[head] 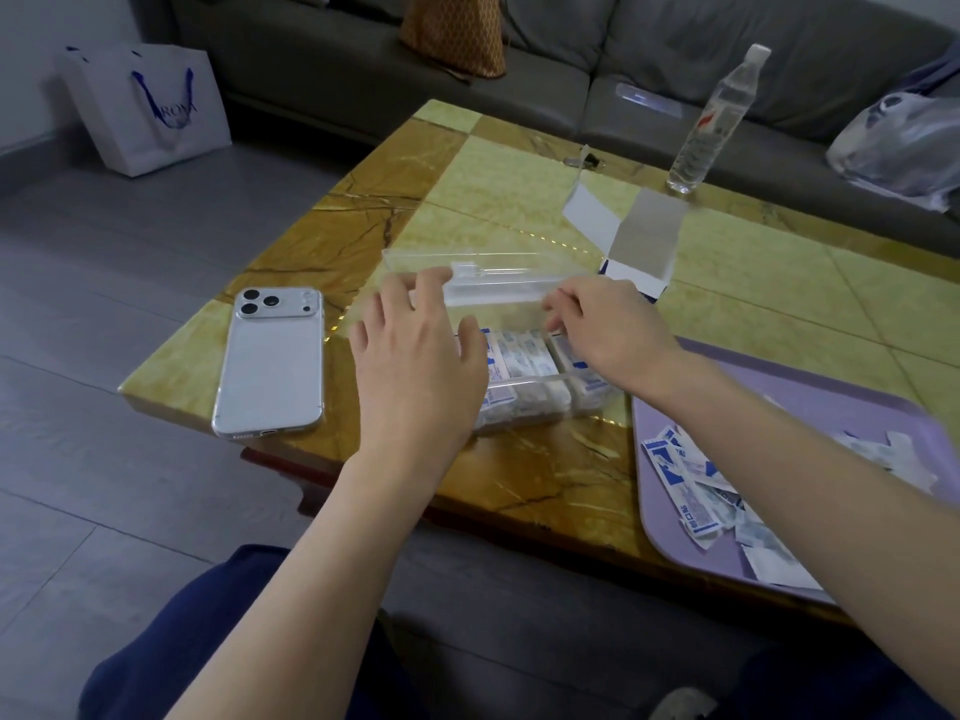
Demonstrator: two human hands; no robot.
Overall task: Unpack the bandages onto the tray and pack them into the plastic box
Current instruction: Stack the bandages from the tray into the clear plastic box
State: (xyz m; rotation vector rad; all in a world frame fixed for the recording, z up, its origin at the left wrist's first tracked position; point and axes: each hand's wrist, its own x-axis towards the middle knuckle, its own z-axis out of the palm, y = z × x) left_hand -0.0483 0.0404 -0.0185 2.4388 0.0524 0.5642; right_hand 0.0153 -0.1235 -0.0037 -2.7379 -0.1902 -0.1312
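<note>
Reaching for the lid (509, 293), my left hand (415, 366) spreads open over the box (582, 375) at 12 o'clock; my right hand (608, 330) curls at the lid's edge, grip unclear. Closing now would strand bandages (691, 485) on the tray (805, 402) at 3 o'clock.

You had a low table (519, 166) in front of you, its glossy top laid in pale yellow-green and brown veined stone squares. Behind the table ran a grey sofa (322, 59). An orange-brown patterned bag (457, 33) sat on it beyond the table's far left corner, and a crumpled plastic bag (893, 142) lay on it off the table's far right. Left of the table the floor (130, 314) was grey, in long planks. Farther left of the table a white paper bag (150, 111) with blue handles stood by a pale wall (31, 54). The light was soft and even.
</note>
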